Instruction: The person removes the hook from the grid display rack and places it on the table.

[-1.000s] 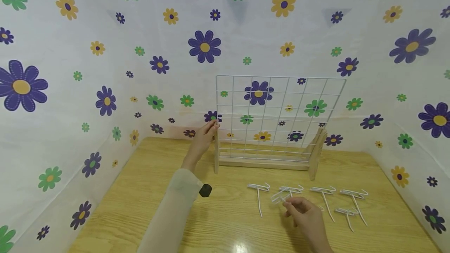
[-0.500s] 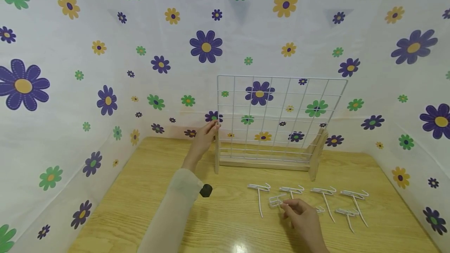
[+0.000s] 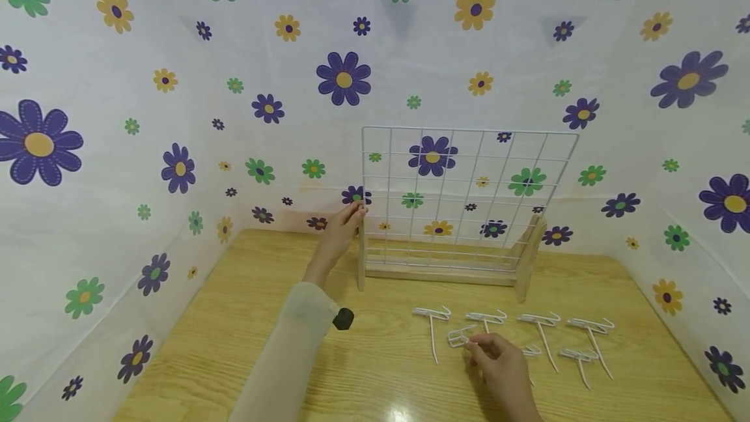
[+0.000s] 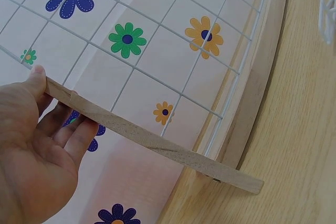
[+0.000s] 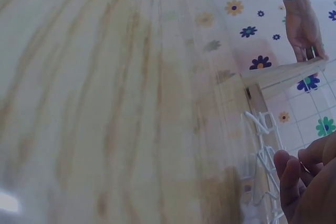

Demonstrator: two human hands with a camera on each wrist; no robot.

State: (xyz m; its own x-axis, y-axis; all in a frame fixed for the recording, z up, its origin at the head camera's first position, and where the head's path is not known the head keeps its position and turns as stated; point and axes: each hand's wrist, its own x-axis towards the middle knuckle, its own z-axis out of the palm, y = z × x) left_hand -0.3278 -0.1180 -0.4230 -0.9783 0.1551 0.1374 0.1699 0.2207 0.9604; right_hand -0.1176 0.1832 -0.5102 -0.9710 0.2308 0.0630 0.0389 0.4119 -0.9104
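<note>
In the head view my left hand (image 3: 340, 233) grips the upper left wooden upright of a stand that holds a white wire grid panel (image 3: 463, 174). The left wrist view has the thumb and fingers on either side of that upright (image 4: 157, 142). My right hand (image 3: 502, 370) pinches a white wire display hook (image 3: 460, 336) just above the table. Its rectangular back points left; its stem is mostly covered by the fingers. In the right wrist view the fingers (image 5: 290, 182) lie at the lower right, near white wire.
Several similar hooks lie on the wooden table (image 3: 246, 344), among them a hook (image 3: 433, 337) at the left and a hook (image 3: 592, 325) at the far right. One hook (image 3: 531, 350) is partly behind my right hand. Flowered sheeting (image 3: 258, 57) surrounds the table.
My right hand has shifted slightly left and down with the hook, whose rectangular back has turned more toward the camera. The left hand stays on the upright.
</note>
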